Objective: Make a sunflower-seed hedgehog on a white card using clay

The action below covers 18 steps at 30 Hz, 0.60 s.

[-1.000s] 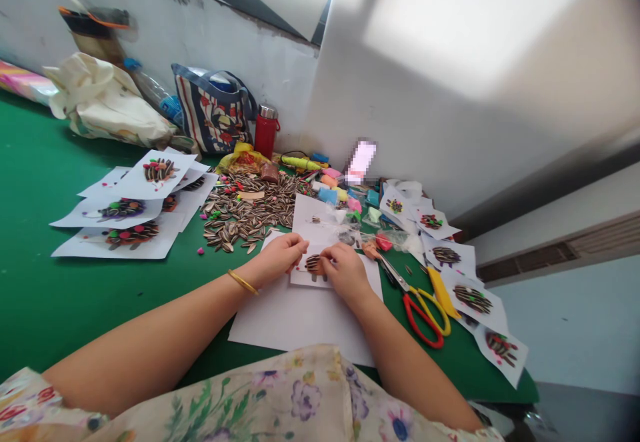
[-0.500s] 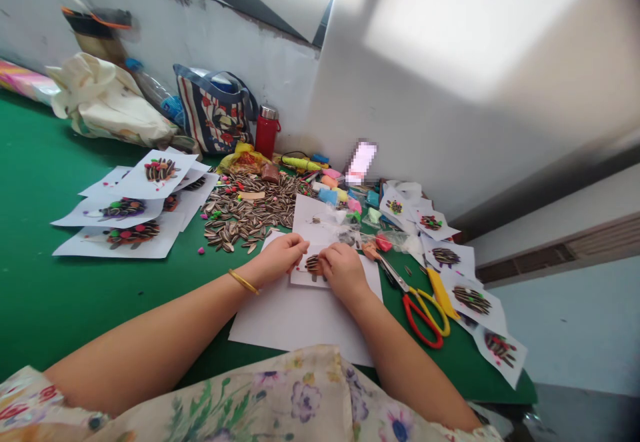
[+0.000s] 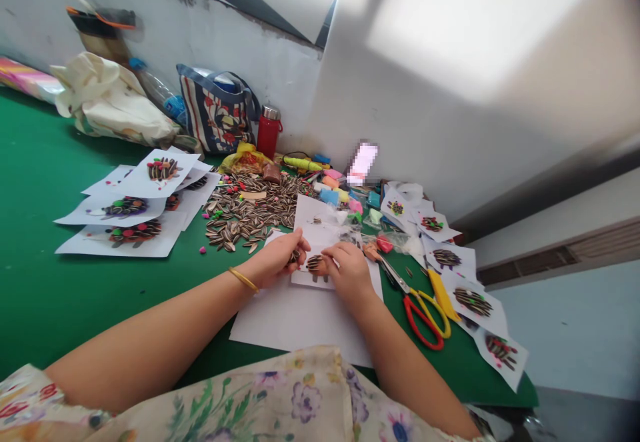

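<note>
My left hand (image 3: 284,257) is curled round several striped sunflower seeds (image 3: 295,256), which show between its fingers. A small white card (image 3: 306,278) lies in front of me, bearing a hedgehog picture (image 3: 315,266) with sunflower seeds stuck on its orange-brown back. Over the card's right side is my right hand (image 3: 349,273), fingers drawn together beside the hedgehog's body; whatever is between the fingertips is hidden. Beneath the card lie larger white sheets (image 3: 280,319).
A heap of sunflower seeds (image 3: 250,219) spreads beyond my left hand. Scissors (image 3: 417,305) with red and yellow handles lie to the right. Finished-looking hedgehog cards (image 3: 117,232) are stacked at left, others (image 3: 480,312) at right. Bags of coloured clay (image 3: 330,197) and a red flask (image 3: 269,132) stand behind.
My left hand has turned and lifted slightly, so the seeds in it now show. My right hand has shifted a little to the right, uncovering more of the hedgehog.
</note>
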Available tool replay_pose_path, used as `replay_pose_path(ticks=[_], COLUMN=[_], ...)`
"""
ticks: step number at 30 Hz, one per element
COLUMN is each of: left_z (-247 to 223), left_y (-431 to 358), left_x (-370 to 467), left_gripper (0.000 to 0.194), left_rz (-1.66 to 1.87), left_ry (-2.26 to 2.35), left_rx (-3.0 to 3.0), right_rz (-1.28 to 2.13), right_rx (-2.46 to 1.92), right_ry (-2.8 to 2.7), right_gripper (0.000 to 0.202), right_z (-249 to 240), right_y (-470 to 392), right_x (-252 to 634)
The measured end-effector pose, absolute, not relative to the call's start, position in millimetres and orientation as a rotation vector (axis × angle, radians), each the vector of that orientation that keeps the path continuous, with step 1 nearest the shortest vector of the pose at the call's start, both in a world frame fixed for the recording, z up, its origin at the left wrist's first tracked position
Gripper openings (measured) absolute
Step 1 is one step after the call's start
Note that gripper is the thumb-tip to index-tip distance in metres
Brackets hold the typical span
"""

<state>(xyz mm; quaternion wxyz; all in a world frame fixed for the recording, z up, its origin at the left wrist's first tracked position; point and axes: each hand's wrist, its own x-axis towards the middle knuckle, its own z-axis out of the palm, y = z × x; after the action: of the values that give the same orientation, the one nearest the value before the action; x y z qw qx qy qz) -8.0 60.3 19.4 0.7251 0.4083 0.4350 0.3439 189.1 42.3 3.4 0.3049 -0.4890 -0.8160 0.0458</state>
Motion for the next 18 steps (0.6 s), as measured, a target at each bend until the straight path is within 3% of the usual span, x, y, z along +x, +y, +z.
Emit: replay_pose_path(ticks=[12,18], left_z=[29,26], left_y=[43,45], left_x=[0,-2], left_gripper=[0.066,0.051], left_rz=[0.608,0.596], left_ry=[0.869,0.806], left_rx=[0.97,0.994], right_rz=[0.395,0.518], right_rx=[-1.1,-1.089], right_ry=[-2.117,-1.914], right_gripper=[0.016,0.018], right_z=[15,17], right_y=[22,26], right_x=[163,169])
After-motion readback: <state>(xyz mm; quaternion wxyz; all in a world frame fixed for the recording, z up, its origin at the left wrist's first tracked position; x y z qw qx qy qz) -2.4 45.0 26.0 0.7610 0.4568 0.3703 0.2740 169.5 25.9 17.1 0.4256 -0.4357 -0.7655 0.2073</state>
